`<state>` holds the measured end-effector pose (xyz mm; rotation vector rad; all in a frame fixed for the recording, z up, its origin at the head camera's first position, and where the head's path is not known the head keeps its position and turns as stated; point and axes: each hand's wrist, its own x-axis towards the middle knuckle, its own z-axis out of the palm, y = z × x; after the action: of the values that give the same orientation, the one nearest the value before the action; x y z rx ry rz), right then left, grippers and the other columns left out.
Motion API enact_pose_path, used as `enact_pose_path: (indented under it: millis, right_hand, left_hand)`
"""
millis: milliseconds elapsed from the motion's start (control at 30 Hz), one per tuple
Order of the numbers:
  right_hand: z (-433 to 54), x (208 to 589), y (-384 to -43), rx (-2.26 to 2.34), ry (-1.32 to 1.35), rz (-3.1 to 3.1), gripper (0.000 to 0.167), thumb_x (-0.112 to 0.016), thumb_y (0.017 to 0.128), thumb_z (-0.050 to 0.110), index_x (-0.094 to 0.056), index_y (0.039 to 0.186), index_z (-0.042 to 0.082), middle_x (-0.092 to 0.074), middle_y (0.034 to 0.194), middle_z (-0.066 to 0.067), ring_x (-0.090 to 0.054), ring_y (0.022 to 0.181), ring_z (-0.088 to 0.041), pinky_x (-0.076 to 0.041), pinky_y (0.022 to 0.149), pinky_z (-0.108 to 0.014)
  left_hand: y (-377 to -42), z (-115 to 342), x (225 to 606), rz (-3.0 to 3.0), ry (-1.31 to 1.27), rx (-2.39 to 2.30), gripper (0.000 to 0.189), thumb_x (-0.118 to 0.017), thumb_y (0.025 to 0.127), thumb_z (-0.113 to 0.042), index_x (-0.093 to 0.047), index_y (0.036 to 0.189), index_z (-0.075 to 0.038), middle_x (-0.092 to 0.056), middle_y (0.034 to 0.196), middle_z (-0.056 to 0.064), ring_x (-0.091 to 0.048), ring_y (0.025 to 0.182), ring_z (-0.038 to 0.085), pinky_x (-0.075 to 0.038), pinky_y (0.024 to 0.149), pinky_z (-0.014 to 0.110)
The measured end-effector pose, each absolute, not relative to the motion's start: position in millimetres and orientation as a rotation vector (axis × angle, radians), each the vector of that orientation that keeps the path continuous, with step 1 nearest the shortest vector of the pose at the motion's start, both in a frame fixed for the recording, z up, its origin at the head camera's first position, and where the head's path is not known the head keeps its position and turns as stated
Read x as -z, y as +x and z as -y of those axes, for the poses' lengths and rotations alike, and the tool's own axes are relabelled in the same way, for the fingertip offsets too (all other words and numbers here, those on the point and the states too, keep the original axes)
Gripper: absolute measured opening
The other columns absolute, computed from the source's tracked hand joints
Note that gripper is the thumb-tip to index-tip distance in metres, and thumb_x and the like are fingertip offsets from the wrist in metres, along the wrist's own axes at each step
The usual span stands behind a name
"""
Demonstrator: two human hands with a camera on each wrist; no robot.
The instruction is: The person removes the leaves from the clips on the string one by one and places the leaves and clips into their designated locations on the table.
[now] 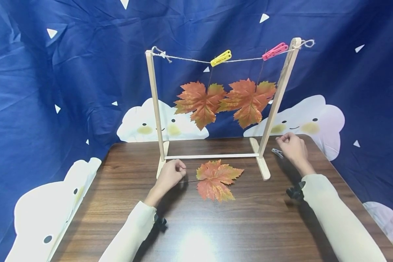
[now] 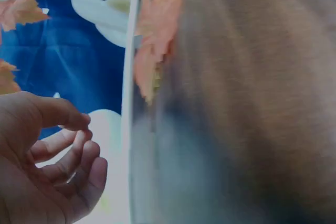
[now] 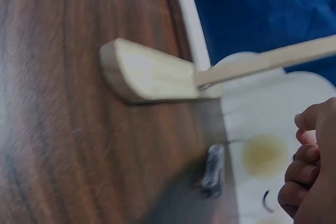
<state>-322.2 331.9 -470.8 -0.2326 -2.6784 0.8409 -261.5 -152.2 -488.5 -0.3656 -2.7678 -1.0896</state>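
An orange maple leaf [image 1: 216, 180] lies on the table, its thin stem pointing left. Just above the stem's end is my left hand [image 1: 171, 175], fingers loosely bent with nothing between them; the left wrist view shows the leaf [image 2: 159, 35] and stem beside the hand. Over at the right, my right hand [image 1: 292, 148] hovers with bent fingers near a grey clothespin [image 1: 277, 153] on the table. In the right wrist view this clothespin [image 3: 213, 170] lies apart from the fingers [image 3: 300, 174]. No object shows in that hand.
A wooden frame [image 1: 156, 105] carries a string. Two maple leaves hang from it, one by a yellow clothespin [image 1: 221, 58], one by a pink clothespin [image 1: 275, 51]. The frame's feet [image 1: 263, 169] stand on the brown table [image 1: 249, 225]. A blue curtain [image 1: 68, 91] hangs behind.
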Motion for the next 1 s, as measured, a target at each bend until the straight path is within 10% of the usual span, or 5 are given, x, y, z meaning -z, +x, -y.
enact_pose_path:
  millis: [467,1000]
  right_hand:
    - [-312,404,-319,-0.971,-0.080,2.449,0.031,-0.060,0.099,0.035,-0.057,0.079,0.011,-0.046,0.062,0.018,-0.048,0.065,-0.011,-0.036,0.061,-0.027]
    - [-263,312,-292,-1.006,0.245,2.215,0.032,-0.070,0.098,0.029,-0.062,0.074,0.010,-0.048,0.056,0.018,-0.040,0.056,-0.002,-0.029,0.057,-0.023]
  left_hand:
    - [-264,147,425,2.632,-0.386,1.125,0.004,-0.067,0.085,-0.011,-0.070,0.088,-0.011,-0.065,0.075,0.000,-0.057,0.067,0.014,-0.046,0.065,0.026]
    - [-275,135,337,2.487,-0.533,1.180,0.004,-0.070,0.094,-0.011,-0.072,0.096,-0.009,-0.073,0.085,0.006,-0.067,0.079,0.019,-0.051,0.072,0.027]
